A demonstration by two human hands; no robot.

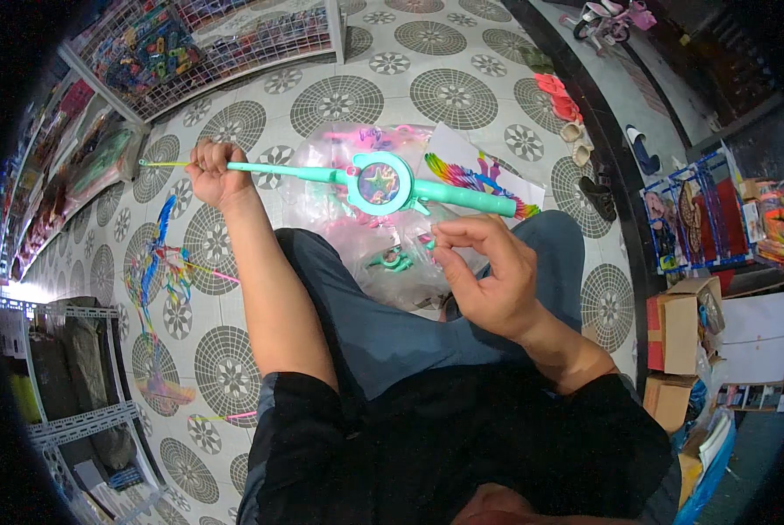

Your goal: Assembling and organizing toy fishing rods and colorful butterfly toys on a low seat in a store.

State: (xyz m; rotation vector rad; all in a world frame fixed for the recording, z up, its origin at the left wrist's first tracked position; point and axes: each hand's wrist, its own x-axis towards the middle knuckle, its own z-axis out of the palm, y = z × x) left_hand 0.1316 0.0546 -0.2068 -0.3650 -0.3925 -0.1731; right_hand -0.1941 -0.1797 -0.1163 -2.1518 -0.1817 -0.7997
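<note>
Turquoise toy rod [329,175]: stretched crosswise before me, thin end in my left fingers [204,156], thick handle [469,198] just beyond my right fingers [472,229].
Left fingers: wrapped around the thin shaft [267,169], its yellow-green tip [166,164] jutting out past them.
Right fingers: bent, thumb and forefinger near each other on the handle's near side; whether they pinch anything I cannot tell.
Round reel [379,184]: between my two hands, above the plastic bag [309,208].
Plastic bag: spread on the tiled floor [234,372].
</note>
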